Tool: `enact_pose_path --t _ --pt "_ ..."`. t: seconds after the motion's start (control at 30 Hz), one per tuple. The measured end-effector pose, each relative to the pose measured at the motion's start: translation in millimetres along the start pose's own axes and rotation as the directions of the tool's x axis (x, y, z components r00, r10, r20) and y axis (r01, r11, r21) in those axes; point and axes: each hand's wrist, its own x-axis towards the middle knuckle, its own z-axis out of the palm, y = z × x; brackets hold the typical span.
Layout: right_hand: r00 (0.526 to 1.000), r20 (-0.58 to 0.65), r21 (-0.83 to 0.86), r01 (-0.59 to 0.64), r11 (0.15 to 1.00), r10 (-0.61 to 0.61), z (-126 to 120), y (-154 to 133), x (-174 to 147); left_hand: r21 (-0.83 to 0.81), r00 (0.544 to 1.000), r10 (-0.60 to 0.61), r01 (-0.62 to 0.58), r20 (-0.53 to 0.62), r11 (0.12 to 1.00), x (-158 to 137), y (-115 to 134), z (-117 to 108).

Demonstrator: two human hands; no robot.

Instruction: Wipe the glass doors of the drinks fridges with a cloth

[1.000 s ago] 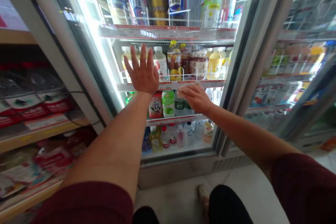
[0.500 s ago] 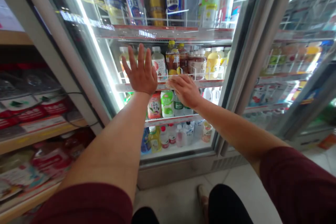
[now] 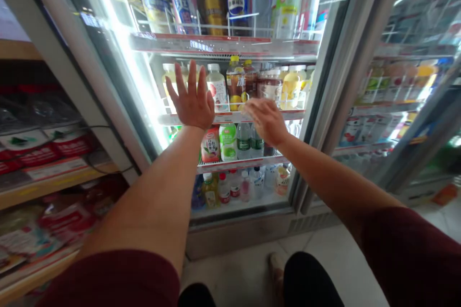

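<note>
My left hand (image 3: 195,108) is raised with its fingers spread and its palm toward the glass door (image 3: 241,218) of a lit drinks cooler; it appears to rest flat on the pane. To its right, my right hand (image 3: 268,121) is at the glass, fingers bent and held together. Something pale shows at its fingertips, too small and blurred to name. Behind the pane, near the hands, stand a white-capped bottle (image 3: 216,87), a yellow-capped tea bottle (image 3: 236,82) and a green-and-white bottle (image 3: 228,142).
A large cola bottle (image 3: 236,0) and cans stand on the upper cooler shelf (image 3: 223,45). Small bottles line the bottom. At left are wooden shelves (image 3: 54,180) with packaged goods and a dark cable. Another glass-fronted cooler (image 3: 374,148) stands at right, above a tiled floor (image 3: 230,266).
My right hand has moved to the right across the glass, uncovering green-labelled bottles behind it. My left hand has stayed in place, fingers spread.
</note>
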Motion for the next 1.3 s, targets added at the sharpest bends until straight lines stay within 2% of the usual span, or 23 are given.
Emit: enact_pose_path --t 0.07,0.13,0.27,0.37,0.43,0.5,0.53,0.6,0.67,0.7,0.77,0.8,0.87,0.93,1.0,1.03,1.1,1.13,1.2,1.23,1.3 --pt "0.981 -0.162 -0.01 -0.113 0.994 0.109 -8 14 -1 0.009 1.0 -0.002 0.002 -0.003 1.0 0 0 1" --pt "0.966 -0.239 -0.027 -0.112 0.993 0.103 -13 19 -20 0.013 1.0 -0.002 0.002 -0.014 1.0 0 1 2" --pt "0.983 -0.183 -0.05 0.004 0.999 -0.013 -17 18 -61 0.013 0.999 0.012 -0.012 -0.033 1.0 -1 1 3" --pt "0.983 -0.169 -0.012 -0.073 0.997 0.07 -17 26 -42 0.031 0.999 0.024 -0.023 -0.036 0.999 0 0 5" --pt "0.962 -0.204 0.011 -0.184 0.983 0.183 -14 32 -15 0.036 0.999 0.021 -0.02 -0.034 0.999 0 -2 5" --pt "0.941 -0.243 0.013 -0.239 0.971 0.235 -7 28 3 0.035 1.0 0.023 -0.022 -0.016 0.999 1 -2 4" --pt "0.942 -0.251 0.002 -0.228 0.974 0.221 -3 21 5 0.03 1.0 0.022 -0.022 -0.008 0.999 1 -1 2" --pt "0.973 -0.209 -0.029 -0.102 0.994 0.094 8 -1 -3 0.007 1.0 0.011 -0.011 0.003 1.0 1 1 -1" --pt "0.992 -0.064 -0.026 0.11 0.994 -0.111 17 -25 -17 -0.034 1.0 -0.01 0.01 0.007 0.999 0 3 -4" --pt "0.982 0.027 -0.006 0.189 0.982 -0.189 21 -34 -21 -0.053 1.0 -0.02 0.02 0.01 0.998 0 4 -4" --pt "0.961 0.153 0.034 0.226 0.974 -0.229 23 -41 -13 -0.064 1.0 -0.025 0.026 0.009 0.998 0 4 -4" --pt "0.969 0.163 0.035 0.18 0.983 -0.184 23 -39 -2 -0.058 1.0 -0.022 0.022 0.006 0.998 0 3 -2" --pt "0.997 0.073 0.025 0.027 0.999 -0.029 20 -27 27 -0.043 1.0 -0.009 0.008 -0.002 0.999 0 1 0" --pt "0.991 -0.065 0.028 -0.112 0.993 0.113 19 -17 49 -0.042 1.0 0.001 -0.001 -0.012 0.999 0 -2 3" --pt "0.975 -0.134 0.03 -0.173 0.984 0.176 22 -17 53 -0.037 1.0 0.007 -0.008 -0.026 0.999 0 -4 5" --pt "0.979 -0.125 0.027 -0.16 0.987 0.162 25 -21 47 -0.032 0.999 0.014 -0.015 -0.03 0.999 0 -5 5" --pt "1.0 -0.004 0.032 -0.022 0.999 0.022 31 -35 31 -0.036 0.999 0.02 -0.021 -0.028 0.999 0 -5 3" --pt "0.993 0.082 0.047 0.078 0.996 -0.082 34 -43 24 -0.044 1.0 0.014 -0.014 -0.02 0.999 1 -4 2" --pt "0.943 0.219 0.076 0.237 0.968 -0.248 37 -53 22 -0.049 1.0 -0.022 0.023 0.002 0.999 2 -1 -1" --pt "0.927 0.253 0.073 0.268 0.961 -0.278 37 -55 28 -0.04 0.999 -0.05 0.051 0.016 0.998 3 1 -2" --pt "0.941 0.246 0.029 0.231 0.972 -0.231 34 -53 49 -0.01 0.994 -0.097 0.098 0.05 0.995 4 4 -5"
